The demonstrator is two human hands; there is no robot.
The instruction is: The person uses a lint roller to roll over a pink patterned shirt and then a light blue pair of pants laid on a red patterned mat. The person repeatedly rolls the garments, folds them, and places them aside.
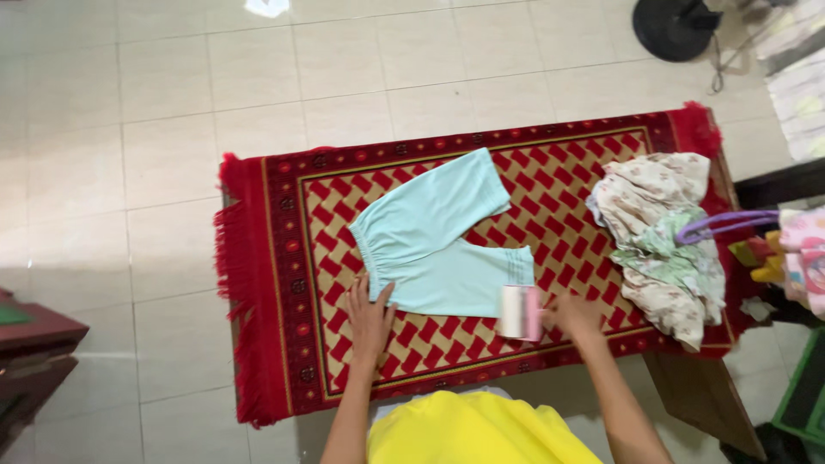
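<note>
One blurred lint roller point(521, 313) half hides the right hand point(577, 316) beside pale shorts point(438, 241).

Home room: pale tiled floor point(172, 129), red patterned rug point(284, 258) w/ laundry pile point(666, 232), fan base point(675, 26).

A red patterned rug point(284, 283) with a fringed edge covers the tabletop point(700, 391), which stands on a pale tiled floor point(129, 129). On the rug lie pale blue shorts point(430, 236), spread flat near the middle, and a crumpled heap of floral clothes point(662, 236) at its right end.
</note>
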